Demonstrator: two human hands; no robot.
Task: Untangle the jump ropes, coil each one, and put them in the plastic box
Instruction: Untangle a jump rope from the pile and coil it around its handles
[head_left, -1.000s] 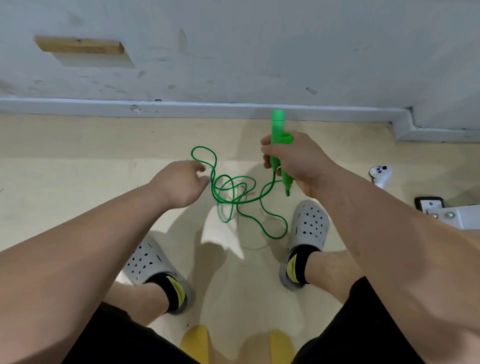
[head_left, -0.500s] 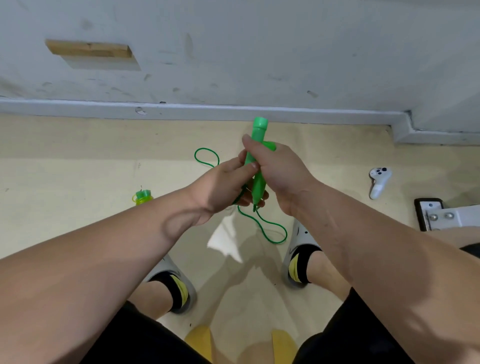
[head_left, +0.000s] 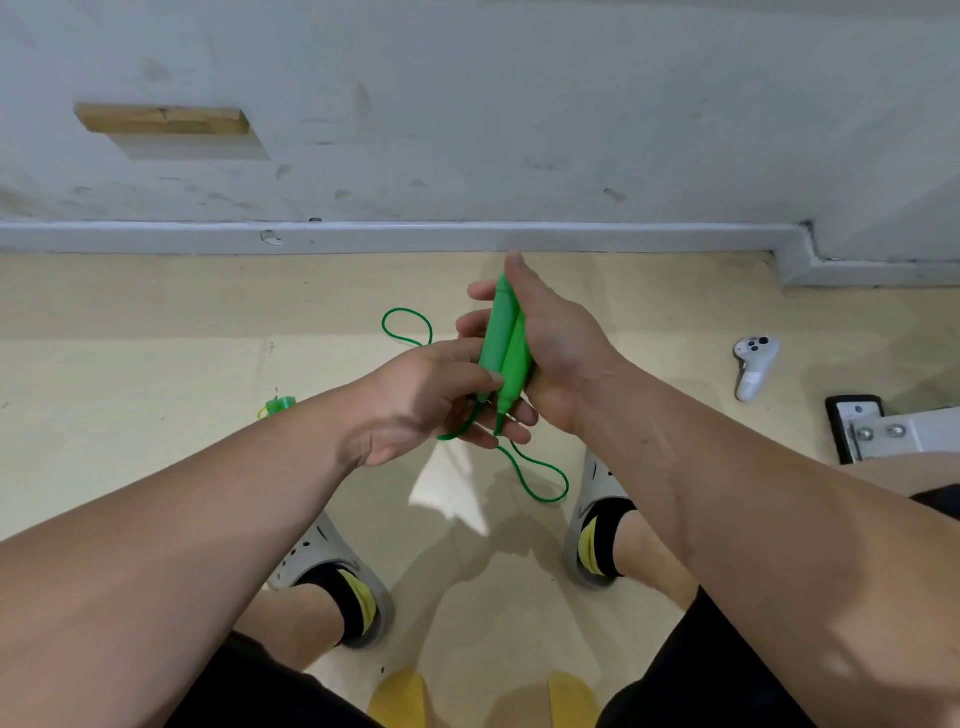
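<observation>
Two bright green jump rope handles (head_left: 501, 353) lie side by side, pointing up and away from me. My right hand (head_left: 558, 345) grips them from the right, its fingertips showing on their left side. My left hand (head_left: 421, 400) pinches their lower ends, thumb on top and fingers underneath. The thin green cord hangs from the handles; one cord loop (head_left: 543, 486) dangles below my hands and another cord loop (head_left: 408, 325) shows behind them. The plastic box is out of view.
A small green and yellow object (head_left: 275, 406) lies on the beige floor to the left. A white controller (head_left: 754, 364) and a black and metal fixture (head_left: 860, 428) are at the right. The grey wall and skirting (head_left: 467, 236) run across ahead. My feet in grey clogs stand below.
My left hand has moved right from the hanging cord to the handles. The two handles are now pressed together side by side, and most of the tangled cord is hidden behind my hands.
</observation>
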